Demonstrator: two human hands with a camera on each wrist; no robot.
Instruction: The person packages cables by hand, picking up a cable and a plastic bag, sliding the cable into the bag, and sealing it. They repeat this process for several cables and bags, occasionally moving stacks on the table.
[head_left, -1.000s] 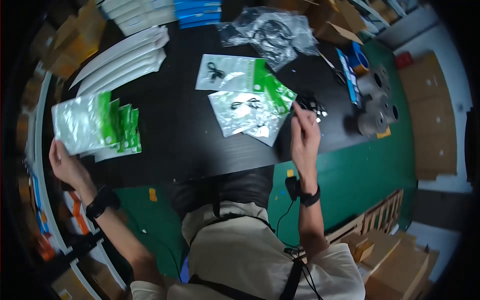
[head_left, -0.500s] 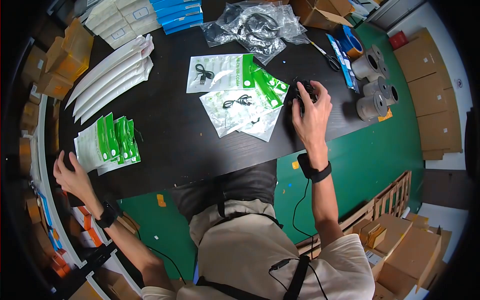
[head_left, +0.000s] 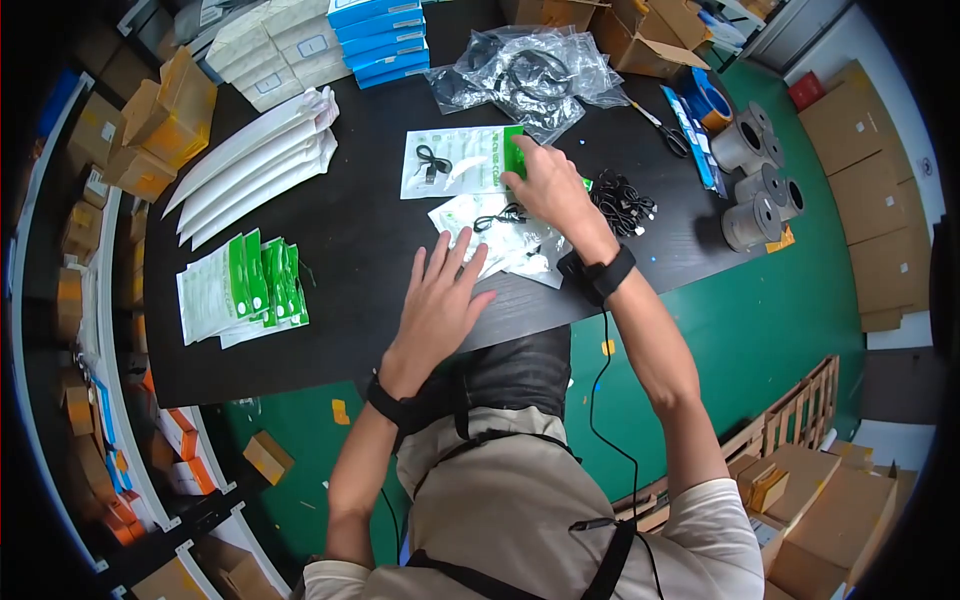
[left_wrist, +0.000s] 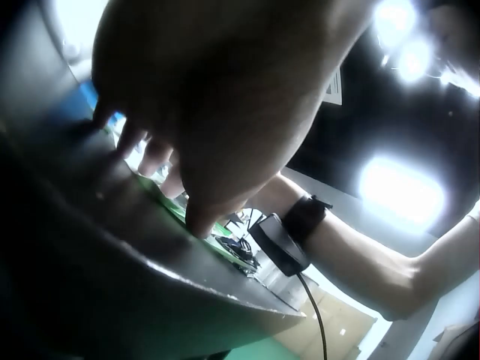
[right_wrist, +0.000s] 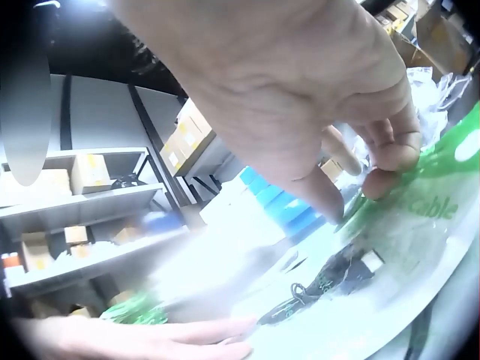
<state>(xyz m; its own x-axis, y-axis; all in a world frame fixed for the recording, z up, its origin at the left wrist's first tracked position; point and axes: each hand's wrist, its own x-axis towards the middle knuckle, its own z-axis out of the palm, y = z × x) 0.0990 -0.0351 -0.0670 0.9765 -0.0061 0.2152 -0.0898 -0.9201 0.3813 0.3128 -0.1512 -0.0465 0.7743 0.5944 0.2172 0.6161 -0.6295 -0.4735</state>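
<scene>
Cable pouch [head_left: 470,160] with the green header sits flat on the black table [head_left: 370,250], toward the far side from the person, and its long axis runs roughly left-right across the table. The green end is on the right, and that's the end the right hand [head_left: 545,185] is on. From the right wrist view, the thumb and fingertips [right_wrist: 390,161] pinch the green edge of the pouch [right_wrist: 420,217], so that hand is grasping it, not just resting.

Left hand [head_left: 440,300] is a different story: fingers spread and straight, palm down on the table close to the near edge, fingertips just touching the loose pile of clear cable pouches [head_left: 505,240]. Not gripping anything.

So the pouch lies beyond and to the left of the right hand's pinch, with the coiled black cable [head_left: 432,160] inside at the far left end. Right hand is clearly the nearer one; the left hand is well short of it, with the loose pile in between. Bundle of loose black cables [head_left: 622,200] sits just right of the right wrist.
</scene>
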